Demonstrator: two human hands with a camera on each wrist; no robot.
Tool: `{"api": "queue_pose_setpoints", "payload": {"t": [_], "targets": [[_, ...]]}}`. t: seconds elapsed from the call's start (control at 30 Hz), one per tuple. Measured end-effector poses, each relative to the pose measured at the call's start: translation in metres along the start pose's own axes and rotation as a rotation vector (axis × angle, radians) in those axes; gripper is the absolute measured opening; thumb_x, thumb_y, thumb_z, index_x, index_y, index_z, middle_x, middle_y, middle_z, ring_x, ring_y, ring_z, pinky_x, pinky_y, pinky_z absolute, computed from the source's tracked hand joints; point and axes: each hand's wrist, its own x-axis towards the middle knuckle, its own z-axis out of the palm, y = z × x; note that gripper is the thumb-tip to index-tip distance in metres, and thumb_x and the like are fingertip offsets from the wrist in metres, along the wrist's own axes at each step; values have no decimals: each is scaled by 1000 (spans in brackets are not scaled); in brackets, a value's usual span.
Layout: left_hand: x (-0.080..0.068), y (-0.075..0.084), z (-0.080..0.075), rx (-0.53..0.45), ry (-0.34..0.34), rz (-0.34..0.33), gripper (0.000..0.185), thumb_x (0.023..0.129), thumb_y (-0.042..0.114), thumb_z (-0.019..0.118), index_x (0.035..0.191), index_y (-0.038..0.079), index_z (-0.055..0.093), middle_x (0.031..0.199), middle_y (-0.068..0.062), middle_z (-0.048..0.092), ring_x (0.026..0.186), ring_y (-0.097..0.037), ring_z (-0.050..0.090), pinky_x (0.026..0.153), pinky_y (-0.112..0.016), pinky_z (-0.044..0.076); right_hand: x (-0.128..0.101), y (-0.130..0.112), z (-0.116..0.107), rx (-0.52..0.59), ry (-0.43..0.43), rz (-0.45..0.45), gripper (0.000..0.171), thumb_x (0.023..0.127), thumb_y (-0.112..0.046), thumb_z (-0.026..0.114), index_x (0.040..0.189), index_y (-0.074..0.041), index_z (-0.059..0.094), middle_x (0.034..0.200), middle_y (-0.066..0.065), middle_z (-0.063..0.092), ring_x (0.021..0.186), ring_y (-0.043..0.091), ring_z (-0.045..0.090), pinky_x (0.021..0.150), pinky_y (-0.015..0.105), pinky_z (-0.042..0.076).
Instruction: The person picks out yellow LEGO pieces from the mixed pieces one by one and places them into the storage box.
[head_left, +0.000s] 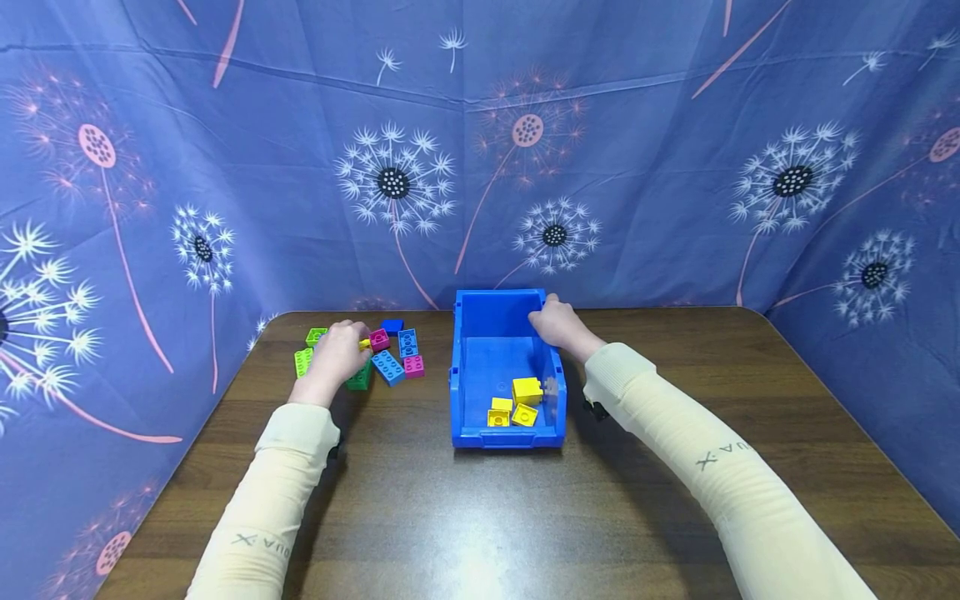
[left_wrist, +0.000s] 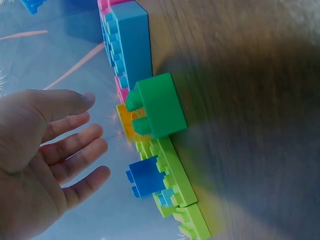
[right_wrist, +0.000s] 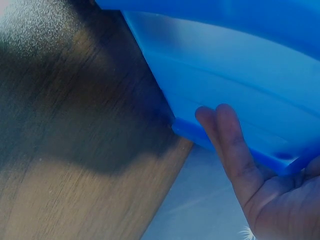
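Observation:
Above a group of toy building bricks at the back left, my left hand [head_left: 339,354] hovers with fingers apart and nothing between them. In the left wrist view, a green brick [left_wrist: 162,105] stands nearest its fingertips, with a yellow brick [left_wrist: 127,122] behind it. Light blue [head_left: 387,367], pink [head_left: 413,366] and lime green [head_left: 303,361] bricks lie around. My right hand [head_left: 558,325] grips the right wall of a blue plastic bin [head_left: 459,375] near its back corner. Fingers lie along the outside of that wall in the right wrist view. Several yellow bricks [head_left: 527,391] lie inside the bin's front.
The wooden table [head_left: 420,517] carries the bin near its middle and the loose bricks to its left. A blue dandelion-patterned cloth [head_left: 637,208] hangs behind the table and along both sides. One dark blue brick [head_left: 392,327] lies at the back of the group.

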Motion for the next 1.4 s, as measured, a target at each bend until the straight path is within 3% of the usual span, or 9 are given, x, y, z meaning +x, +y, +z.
{"api": "queue_pose_setpoints", "payload": {"t": [0.83,1.2,1.4], "targets": [[15,-9,2,-10,-135,-71,28,86,12,66,109,-3,65,110,-23,60,105,-39,57,87,-52,48,-2,1,2,11,8,-3,58,101,-29,35,143,7,16,140,28,38,121,44,48,95,55,43],[20,-14,4,51,-153,-50,24,84,12,66,102,-4,66,102,-23,62,99,-38,59,83,-52,50,-2,-2,1,3,2,-4,59,101,-29,34,143,8,15,142,29,36,123,43,46,97,56,41],[23,-17,7,84,-170,-57,23,83,12,65,99,-5,66,100,-23,62,97,-38,59,81,-51,50,-1,-2,0,-18,15,-18,56,100,-28,35,140,10,20,135,30,42,117,41,51,96,55,43]]}}
